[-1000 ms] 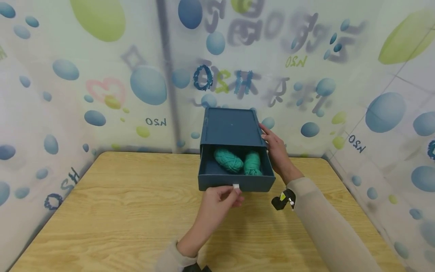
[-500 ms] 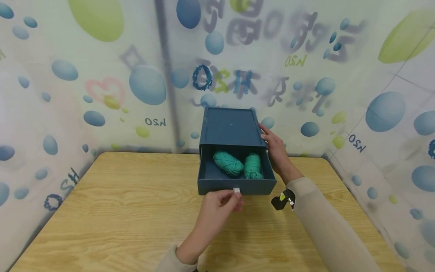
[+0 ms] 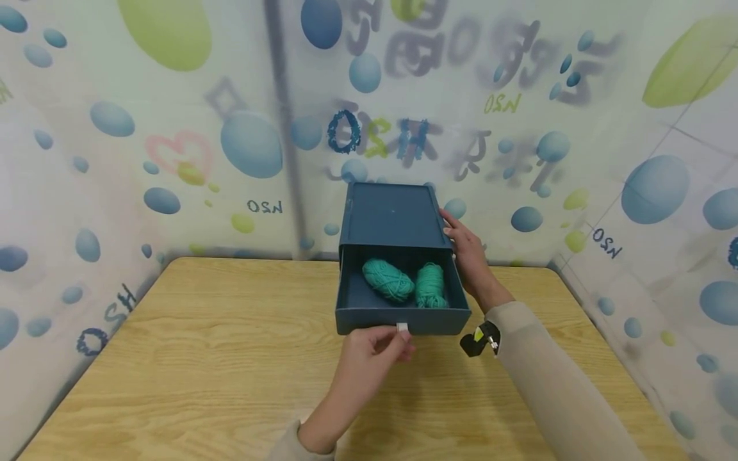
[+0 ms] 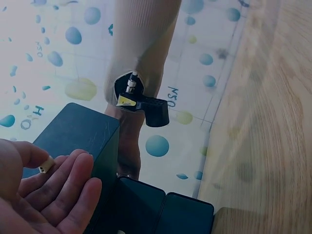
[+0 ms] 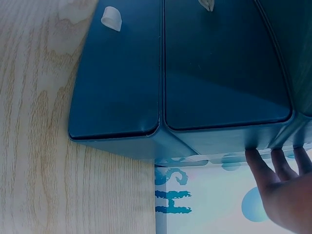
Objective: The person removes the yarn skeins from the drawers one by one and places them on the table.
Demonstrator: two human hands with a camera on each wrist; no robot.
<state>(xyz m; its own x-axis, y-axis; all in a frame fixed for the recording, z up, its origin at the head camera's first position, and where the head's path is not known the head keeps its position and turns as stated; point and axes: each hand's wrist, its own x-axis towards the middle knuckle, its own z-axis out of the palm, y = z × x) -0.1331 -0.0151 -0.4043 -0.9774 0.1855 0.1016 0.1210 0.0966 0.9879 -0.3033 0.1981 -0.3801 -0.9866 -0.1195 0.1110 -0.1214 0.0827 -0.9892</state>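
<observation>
A dark blue drawer cabinet [image 3: 394,214] stands at the back of the table, its top drawer [image 3: 369,319] pulled out towards me. Inside lie two teal yarn skeins, one slanted on the left [image 3: 389,280] and one lengthwise on the right [image 3: 430,286]. With thumb and forefinger my left hand [image 3: 366,362] pinches the drawer's white pull tab [image 3: 402,327]. My right hand [image 3: 471,256] rests against the cabinet's right side; in the right wrist view its extended fingers [image 5: 261,170] touch the side wall, while the thumb is out of sight there.
Below the open drawer, two more drawer fronts [image 5: 224,68] are closed, each with a white fabric tab [image 5: 111,18]. The wooden table [image 3: 202,358] ends at a patterned wall [image 3: 242,77] just behind the cabinet. A black wrist camera [image 3: 481,338] sits on my right sleeve.
My left hand has drawn the top drawer a little further towards me, so more of both skeins shows. The right hand and the cabinet have stayed in place.
</observation>
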